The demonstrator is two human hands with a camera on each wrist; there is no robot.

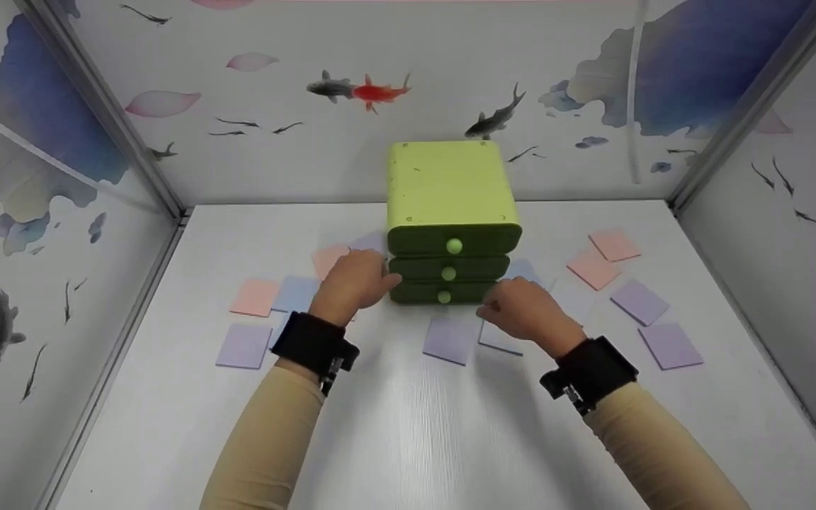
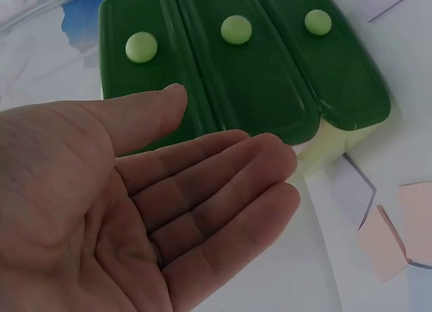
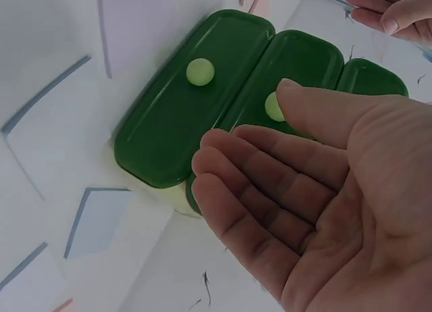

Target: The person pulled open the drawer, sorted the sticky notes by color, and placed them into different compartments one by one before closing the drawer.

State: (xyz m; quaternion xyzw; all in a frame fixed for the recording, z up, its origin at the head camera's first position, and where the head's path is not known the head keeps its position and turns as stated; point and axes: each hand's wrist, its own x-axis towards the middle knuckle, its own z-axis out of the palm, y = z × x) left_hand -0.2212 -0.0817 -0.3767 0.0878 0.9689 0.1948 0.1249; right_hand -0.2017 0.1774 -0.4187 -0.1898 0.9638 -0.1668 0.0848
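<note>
A small green drawer box [image 1: 450, 183] stands towards the back of the table, with a light green body and three stacked dark green drawers. Each drawer front has a round pale knob [image 1: 454, 246]. My left hand [image 1: 355, 280] is at the box's left front side; its thumb tip overlaps the drawer edge in the head view. At the lower right front corner is my right hand [image 1: 527, 310]. In the left wrist view the left hand [image 2: 182, 211] has relaxed, slightly bent fingers and an empty palm. The right hand [image 3: 297, 190] looks much the same in its wrist view.
Square pastel cards lie on both sides of the box, among them a purple card [image 1: 244, 346], a pink card [image 1: 255, 297] and a blue card [image 1: 296, 293]. Another purple card [image 1: 449, 340] lies in front. White printed panels [image 1: 273, 163] enclose the table's back and sides.
</note>
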